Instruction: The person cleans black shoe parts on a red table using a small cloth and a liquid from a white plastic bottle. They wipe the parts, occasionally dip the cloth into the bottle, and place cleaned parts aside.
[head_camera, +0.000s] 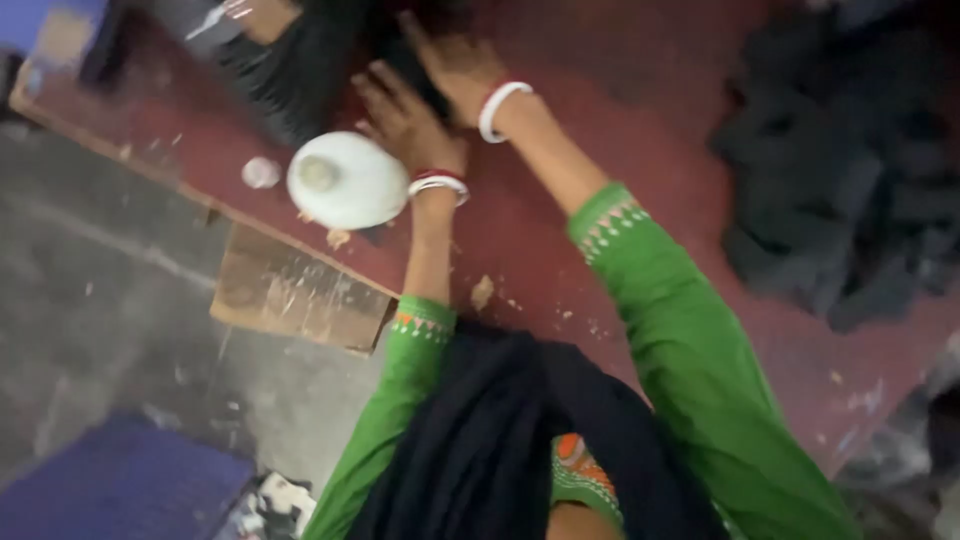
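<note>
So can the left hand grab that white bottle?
Probably yes. The white bottle stands on the red table right beside the left hand, with nothing between them. The hand is resting on dark cloth just now.

Table (640, 130) fills upper and right of view; floor (110, 300) to left, below its edge. Both hands far across table: left hand (405, 120) just left of right hand (455, 65), both on dark fabric piece (300, 75). Bottle (345, 180) on table, touching left wrist, near edge. Small cap (261, 172) just left of bottle. Cloth heap (840, 150) on table, well right of hands. Cardboard slab (295, 295) under table edge, below bottle
</note>
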